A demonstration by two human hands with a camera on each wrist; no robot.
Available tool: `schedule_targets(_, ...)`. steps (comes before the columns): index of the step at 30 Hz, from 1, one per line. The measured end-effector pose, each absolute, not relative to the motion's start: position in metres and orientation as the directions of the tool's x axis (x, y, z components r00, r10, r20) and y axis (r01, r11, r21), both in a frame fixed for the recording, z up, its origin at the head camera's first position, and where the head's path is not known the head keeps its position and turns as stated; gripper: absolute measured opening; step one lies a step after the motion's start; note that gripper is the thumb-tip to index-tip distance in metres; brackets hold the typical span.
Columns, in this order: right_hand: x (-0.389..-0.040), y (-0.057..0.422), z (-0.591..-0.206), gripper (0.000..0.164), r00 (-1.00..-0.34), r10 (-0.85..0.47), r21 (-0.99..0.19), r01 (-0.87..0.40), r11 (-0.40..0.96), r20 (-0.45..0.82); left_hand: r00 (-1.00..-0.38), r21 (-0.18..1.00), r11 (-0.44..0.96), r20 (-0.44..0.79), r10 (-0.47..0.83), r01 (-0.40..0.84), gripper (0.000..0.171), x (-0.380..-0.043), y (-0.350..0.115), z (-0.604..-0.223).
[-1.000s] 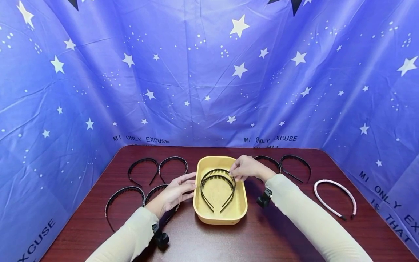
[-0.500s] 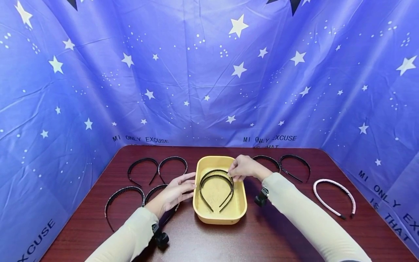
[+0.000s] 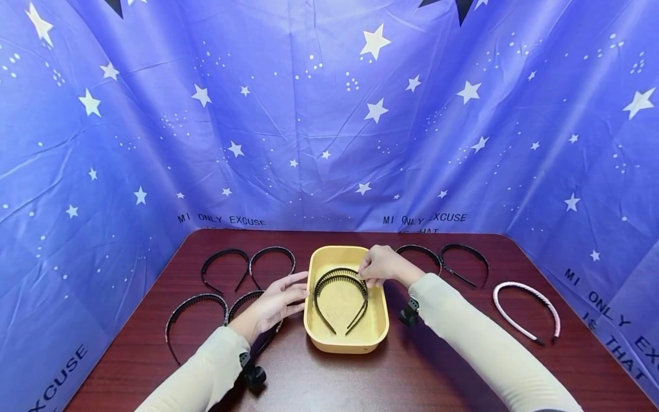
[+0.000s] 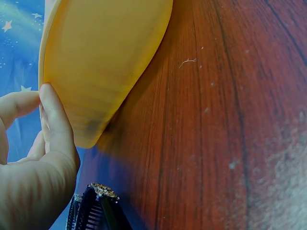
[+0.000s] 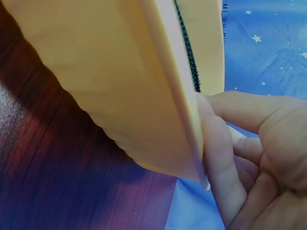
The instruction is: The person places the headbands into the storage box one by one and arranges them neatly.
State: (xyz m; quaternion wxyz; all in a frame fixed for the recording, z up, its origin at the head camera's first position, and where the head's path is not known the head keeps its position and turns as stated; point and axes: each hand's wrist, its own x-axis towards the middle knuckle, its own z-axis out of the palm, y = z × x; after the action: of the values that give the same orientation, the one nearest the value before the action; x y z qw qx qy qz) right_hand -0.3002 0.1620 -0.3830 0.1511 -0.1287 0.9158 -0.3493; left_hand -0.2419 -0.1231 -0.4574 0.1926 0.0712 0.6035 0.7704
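Observation:
A yellow rectangular bin [image 3: 346, 344] stands on the dark red table. Inside it, two black toothed headbands overlap, their open ends toward the near side. My right hand [image 3: 382, 265] reaches over the bin's right rim and pinches one black headband [image 5: 188, 48] between thumb and finger; the fingertips hide that part of the band. The fingers of my left hand [image 3: 275, 303] are extended and touch the bin's left side at the rim, as the left wrist view also shows. Beneath that hand lies a partly covered black headband [image 3: 246, 295] with a glittery surface.
More black headbands lie to the left, among them a far one [image 3: 226, 252] and a near one [image 3: 193, 298]. Two stand behind the right arm, including a rightmost black headband [image 3: 465, 248]. A pink headband [image 3: 517, 286] lies at the right. Starry blue cloth surrounds the table.
My right hand has shifted slightly left with the pinched headband, and the two bands in the bin sit a little closer together. The left hand stays at the bin's side.

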Motion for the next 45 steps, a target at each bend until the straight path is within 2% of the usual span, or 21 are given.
schedule_targets(28, -0.301, 0.159, -0.386, 0.010, -0.941, -0.286, -0.671, -0.092, 0.736, -0.184, -0.918, 0.959, -0.196, -0.118, 0.380, -0.204, 0.064, -0.242, -0.123, -0.457)
schedule_targets(45, -0.298, 0.179, -0.377, 0.016, -0.920, -0.370, -0.764, -0.143, 0.629, -0.132, -0.916, 0.957, -0.199, -0.125, 0.381, -0.213, 0.064, -0.242, -0.123, -0.457)
